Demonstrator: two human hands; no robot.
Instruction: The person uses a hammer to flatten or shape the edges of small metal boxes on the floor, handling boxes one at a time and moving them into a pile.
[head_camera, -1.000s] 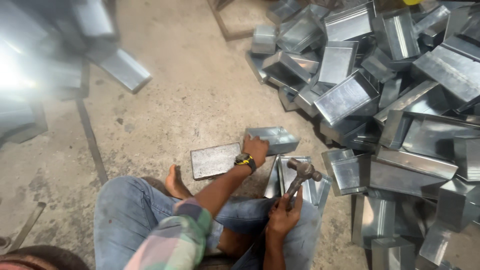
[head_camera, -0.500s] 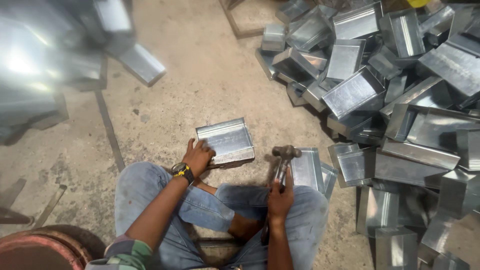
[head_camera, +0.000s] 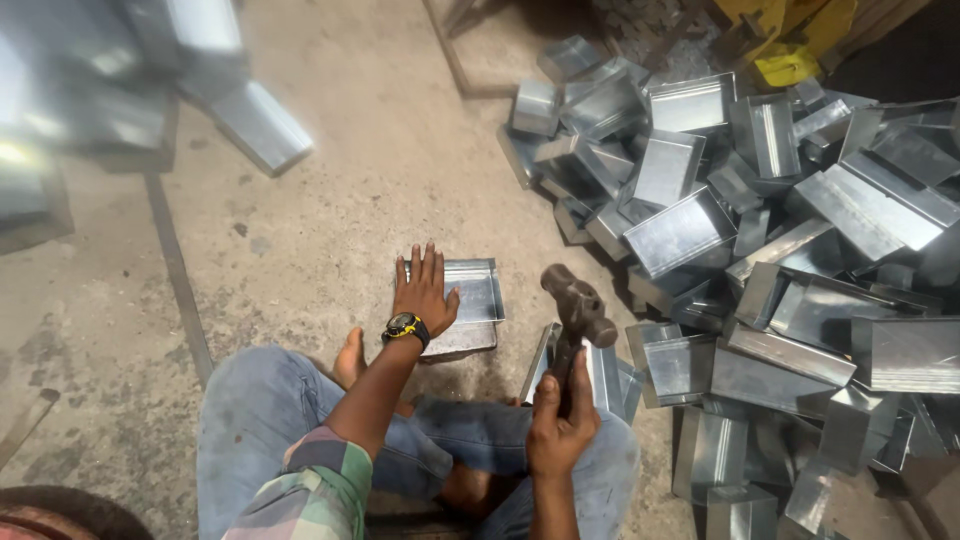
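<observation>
Left hand (head_camera: 424, 293) lay flat, pinning tray (head_camera: 478, 292) | right hand (head_camera: 560, 428) gripped raised hammer (head_camera: 577, 303) | best: fingers clear of rim.

One hammer (head_camera: 578, 305), near centre. One shallow metal tray (head_camera: 470, 300) lying flat on floor, near centre. One wristwatch (head_camera: 404, 326). Two hands: left hand (head_camera: 423, 290), right hand (head_camera: 560, 425). One bare foot (head_camera: 349, 358) showing. Heap of folded metal boxes (head_camera: 760, 250) at right: dozens, too overlapped for exact count. Blurred metal pieces (head_camera: 150, 80) far left: count unclear. One yellow object (head_camera: 790, 65), far right.
</observation>
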